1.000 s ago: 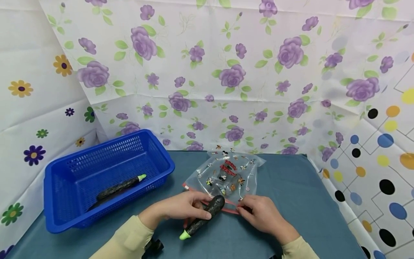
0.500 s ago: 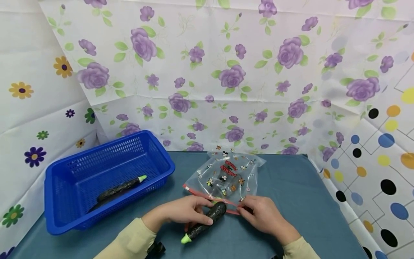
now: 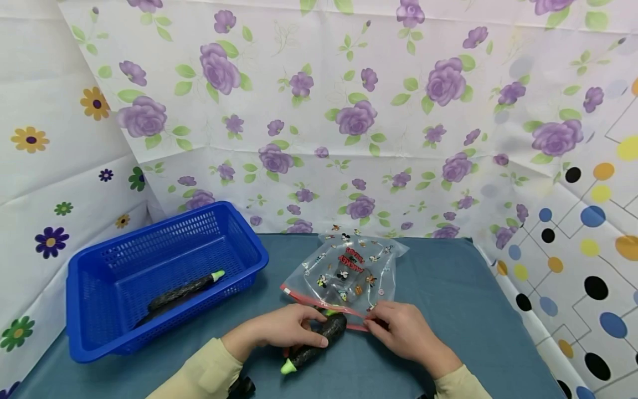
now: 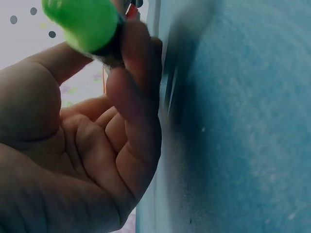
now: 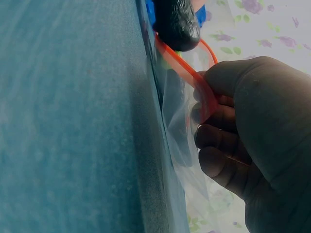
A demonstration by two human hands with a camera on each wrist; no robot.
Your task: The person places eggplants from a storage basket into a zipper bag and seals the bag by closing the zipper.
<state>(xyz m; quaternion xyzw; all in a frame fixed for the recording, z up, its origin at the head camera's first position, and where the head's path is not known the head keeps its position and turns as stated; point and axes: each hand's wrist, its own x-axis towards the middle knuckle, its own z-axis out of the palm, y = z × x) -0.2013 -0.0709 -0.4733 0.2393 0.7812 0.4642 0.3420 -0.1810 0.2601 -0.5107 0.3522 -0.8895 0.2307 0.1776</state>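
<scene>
My left hand point(image 3: 286, 327) grips a long black vegetable point(image 3: 331, 330) with a bumpy skin and a light green tip point(image 4: 85, 24). Its rounded dark end points at the mouth of a clear zip bag point(image 3: 344, 271) printed with cartoon figures and red lettering. On the right, my right hand point(image 3: 404, 330) pinches the red edge point(image 5: 206, 99) of that bag between thumb and fingers, holding its lip up. A bit of light green shows at the bag mouth, just beyond the vegetable. Part of the bag's red rim is hidden behind my left hand.
A blue perforated basket point(image 3: 242, 278) stands at the left, with a similar black vegetable point(image 3: 181, 293) with a green tip lying in it. Teal cloth point(image 3: 438, 277) covers the table. Flowered and dotted sheets hang behind and at the sides.
My left hand and the black vegetable have shifted slightly toward me, its dark end drawing back from over the red rim. My right hand keeps its pinch on the bag edge.
</scene>
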